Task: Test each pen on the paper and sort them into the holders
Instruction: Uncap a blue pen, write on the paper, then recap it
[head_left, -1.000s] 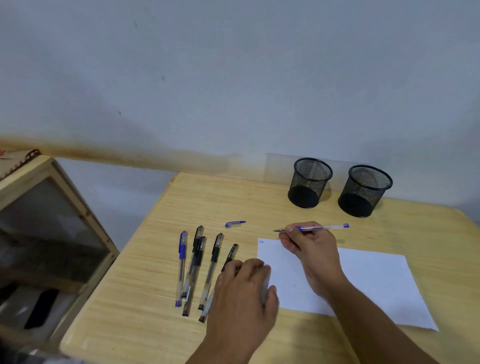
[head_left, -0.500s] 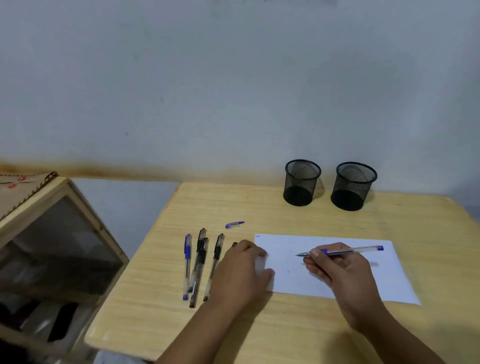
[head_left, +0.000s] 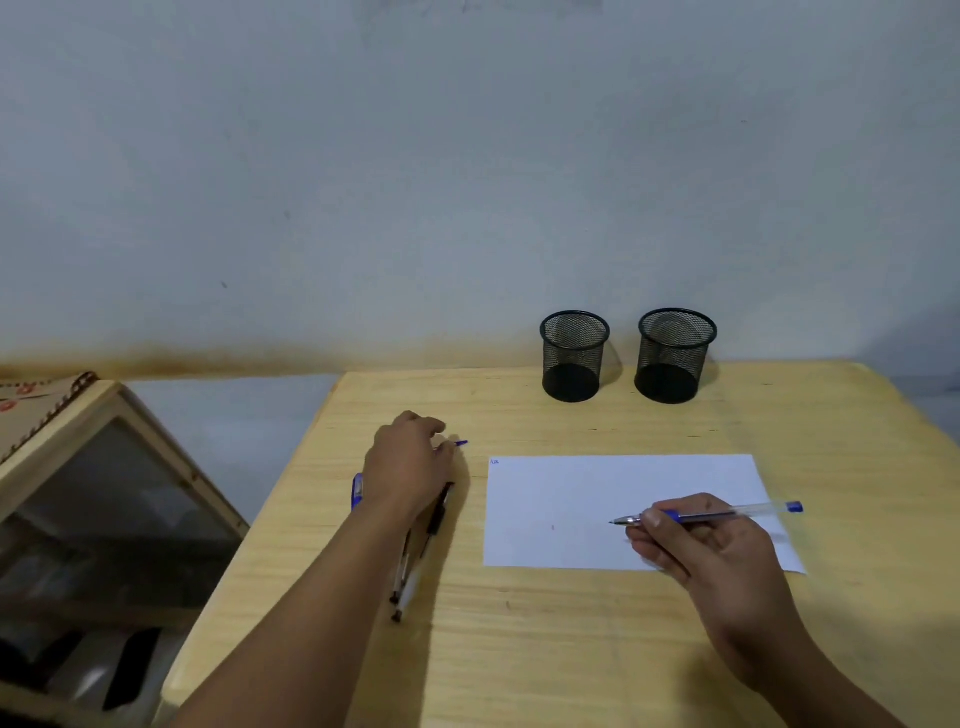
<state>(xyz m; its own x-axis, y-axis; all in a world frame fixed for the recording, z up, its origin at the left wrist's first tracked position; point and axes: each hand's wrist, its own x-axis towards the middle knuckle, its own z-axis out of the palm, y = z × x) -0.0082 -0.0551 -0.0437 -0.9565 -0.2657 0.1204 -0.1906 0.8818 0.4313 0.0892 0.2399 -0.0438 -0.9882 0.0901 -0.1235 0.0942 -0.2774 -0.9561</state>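
A white paper (head_left: 597, 488) lies on the wooden table (head_left: 571, 649), with a small blue scribble in its top-left corner. My right hand (head_left: 711, 551) grips an uncapped blue pen (head_left: 753, 512), tip pointing left just over the paper. My left hand (head_left: 410, 467) reaches over the row of pens (head_left: 415, 571), and its fingertips pinch the loose blue pen cap (head_left: 461, 443). A blue-capped pen (head_left: 357, 491) shows left of that wrist. Two black mesh holders (head_left: 574, 358) (head_left: 675, 356) stand at the back; both look empty.
A wooden cabinet with a glass front (head_left: 104, 467) stands left of the table, below its level. The wall runs right behind the holders. The table's left edge lies close to the pens.
My left hand left the paper's left edge and moved back to the blue cap. My right hand carried the pen rightward, over the paper's lower right part.
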